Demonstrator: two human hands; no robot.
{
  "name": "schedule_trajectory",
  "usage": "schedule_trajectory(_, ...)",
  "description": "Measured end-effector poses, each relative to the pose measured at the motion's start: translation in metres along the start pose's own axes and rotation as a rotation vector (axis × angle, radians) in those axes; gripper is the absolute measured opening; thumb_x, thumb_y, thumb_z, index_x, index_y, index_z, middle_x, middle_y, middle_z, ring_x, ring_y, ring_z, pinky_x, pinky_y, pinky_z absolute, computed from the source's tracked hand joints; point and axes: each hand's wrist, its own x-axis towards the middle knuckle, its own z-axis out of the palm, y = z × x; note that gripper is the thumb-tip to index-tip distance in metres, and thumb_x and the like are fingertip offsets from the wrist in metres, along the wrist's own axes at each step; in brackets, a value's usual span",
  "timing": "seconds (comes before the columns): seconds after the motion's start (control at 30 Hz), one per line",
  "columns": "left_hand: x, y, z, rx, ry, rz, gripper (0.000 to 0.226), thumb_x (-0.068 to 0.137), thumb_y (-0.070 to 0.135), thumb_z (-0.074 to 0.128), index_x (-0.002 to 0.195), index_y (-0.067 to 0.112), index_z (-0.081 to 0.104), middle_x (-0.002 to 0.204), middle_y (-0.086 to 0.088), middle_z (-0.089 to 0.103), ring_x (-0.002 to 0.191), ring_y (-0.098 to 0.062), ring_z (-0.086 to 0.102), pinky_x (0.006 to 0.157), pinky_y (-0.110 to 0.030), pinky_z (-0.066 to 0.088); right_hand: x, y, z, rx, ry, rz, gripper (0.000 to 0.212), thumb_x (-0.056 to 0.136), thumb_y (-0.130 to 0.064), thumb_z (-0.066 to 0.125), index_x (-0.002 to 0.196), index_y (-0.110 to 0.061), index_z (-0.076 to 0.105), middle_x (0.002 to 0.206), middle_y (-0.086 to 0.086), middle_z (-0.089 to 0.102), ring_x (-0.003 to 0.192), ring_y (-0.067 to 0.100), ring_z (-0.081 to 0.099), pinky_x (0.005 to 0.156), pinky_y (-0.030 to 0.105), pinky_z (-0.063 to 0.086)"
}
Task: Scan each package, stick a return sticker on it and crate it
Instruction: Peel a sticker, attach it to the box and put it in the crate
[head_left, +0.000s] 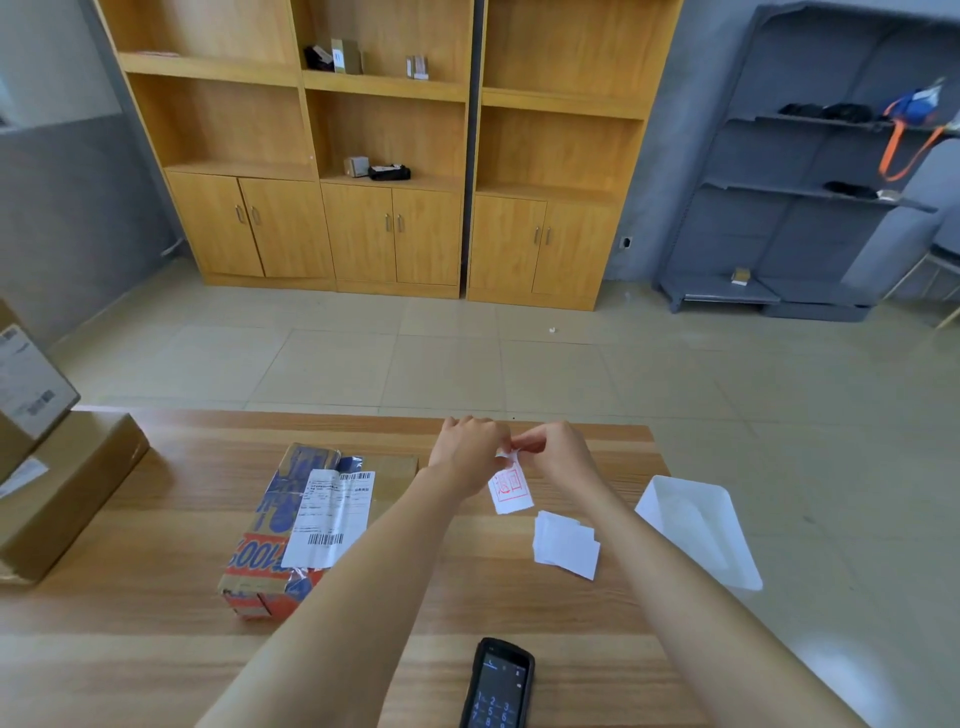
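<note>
Both my hands hold a white return sticker (510, 487) with a red stamp above the far middle of the wooden table (156, 597). My left hand (467, 449) and my right hand (556, 451) pinch its top edge between fingertips, and the sticker hangs down below them. A cardboard package (280, 525) with blue and orange print and a white shipping label lies left of my arms. A black handheld scanner (497, 686) with a keypad lies at the near edge, between my forearms.
A small pile of white stickers (566, 543) lies right of centre. A white tray (698, 527) overhangs the table's right edge. Brown cardboard boxes (62, 493) stack at the left end. Wooden cabinets (389, 156) and a grey shelf (810, 208) stand across the floor.
</note>
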Motion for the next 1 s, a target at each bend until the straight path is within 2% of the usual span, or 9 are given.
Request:
schedule_trajectory(0.1, 0.000, -0.002, 0.003, -0.015, 0.008, 0.004, 0.022, 0.094, 0.033, 0.055, 0.113, 0.025, 0.061, 0.118, 0.005, 0.064, 0.113, -0.019, 0.054, 0.094, -0.030, 0.032, -0.002, 0.002, 0.000, -0.004, 0.002, -0.004, 0.019, 0.082, -0.007, 0.066, 0.092, -0.018, 0.078, 0.092, 0.000, 0.075, 0.086, 0.009, 0.068, 0.079, 0.035, 0.055)
schedule_trajectory(0.2, 0.002, -0.002, 0.003, -0.038, 0.015, 0.013, 0.020, 0.093, 0.031, 0.057, 0.111, 0.023, 0.062, 0.116, 0.004, 0.065, 0.111, -0.018, 0.056, 0.093, -0.029, 0.034, -0.002, 0.005, 0.000, -0.023, -0.004, -0.010, 0.017, 0.084, -0.014, 0.066, 0.093, -0.023, 0.078, 0.090, -0.003, 0.075, 0.087, 0.010, 0.068, 0.075, 0.034, 0.052)
schedule_trajectory(0.43, 0.010, 0.003, 0.001, -0.063, 0.015, 0.030, 0.019, 0.093, 0.026, 0.057, 0.110, 0.020, 0.062, 0.113, 0.004, 0.068, 0.104, -0.019, 0.059, 0.080, -0.025, 0.034, -0.001, 0.007, -0.005, -0.071, -0.030, -0.010, 0.016, 0.089, -0.020, 0.063, 0.093, -0.023, 0.078, 0.085, -0.002, 0.075, 0.085, 0.016, 0.068, 0.069, 0.035, 0.051)
schedule_trajectory(0.57, 0.014, 0.005, 0.004, -0.065, 0.021, 0.023, 0.019, 0.093, 0.027, 0.057, 0.111, 0.020, 0.061, 0.112, 0.005, 0.068, 0.103, -0.019, 0.060, 0.077, -0.024, 0.034, -0.002, 0.007, -0.008, -0.134, -0.027, 0.013, 0.018, 0.091, -0.026, 0.060, 0.094, -0.025, 0.077, 0.084, -0.002, 0.074, 0.084, 0.018, 0.066, 0.062, 0.030, 0.043)
schedule_trajectory(0.87, 0.023, 0.007, 0.006, -0.145, -0.025, 0.001, 0.014, 0.092, 0.026, 0.057, 0.103, 0.021, 0.063, 0.106, 0.004, 0.069, 0.099, -0.019, 0.062, 0.076, -0.027, 0.041, -0.002, 0.015, -0.016, -0.213, 0.028, 0.063, 0.022, 0.089, -0.032, 0.060, 0.091, -0.020, 0.078, 0.080, 0.002, 0.073, 0.076, 0.022, 0.065, 0.053, 0.027, 0.037)
schedule_trajectory(1.0, 0.026, 0.007, 0.008, -0.162, -0.027, -0.023, 0.013, 0.092, 0.024, 0.054, 0.101, 0.023, 0.063, 0.103, 0.003, 0.070, 0.097, -0.021, 0.063, 0.078, -0.030, 0.045, -0.004, 0.016, -0.019, -0.163, 0.046, 0.072, 0.024, 0.086, -0.034, 0.065, 0.082, -0.014, 0.078, 0.067, 0.007, 0.066, 0.059, 0.018, 0.046, 0.048, 0.026, 0.026)
